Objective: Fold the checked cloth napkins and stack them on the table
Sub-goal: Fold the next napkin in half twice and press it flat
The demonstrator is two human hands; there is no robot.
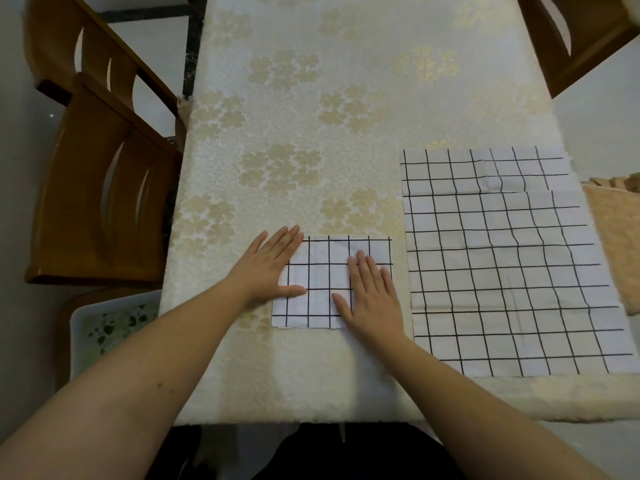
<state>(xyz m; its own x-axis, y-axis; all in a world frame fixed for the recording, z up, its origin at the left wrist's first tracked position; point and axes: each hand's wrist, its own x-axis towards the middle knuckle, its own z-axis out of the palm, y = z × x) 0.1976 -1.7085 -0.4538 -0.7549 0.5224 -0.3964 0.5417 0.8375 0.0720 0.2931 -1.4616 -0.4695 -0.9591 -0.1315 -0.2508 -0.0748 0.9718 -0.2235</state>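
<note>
A folded checked napkin [322, 271], white with black grid lines, lies as a small square near the table's front edge. My left hand [270, 268] lies flat with straight fingers across its left edge, thumb on the cloth. My right hand [372, 296] presses flat on its right half. To the right, unfolded checked napkins [502, 278] lie spread out flat, one on top of another, the lower one [485, 169] showing at the far end.
The table [311, 133] has a cream cloth with a floral pattern. Wooden chairs stand at the left [100, 188] and far right [581, 39]. A white stool with a green leaf print [110, 323] sits at the lower left. A tan fringed cloth [616, 237] hangs at the right edge.
</note>
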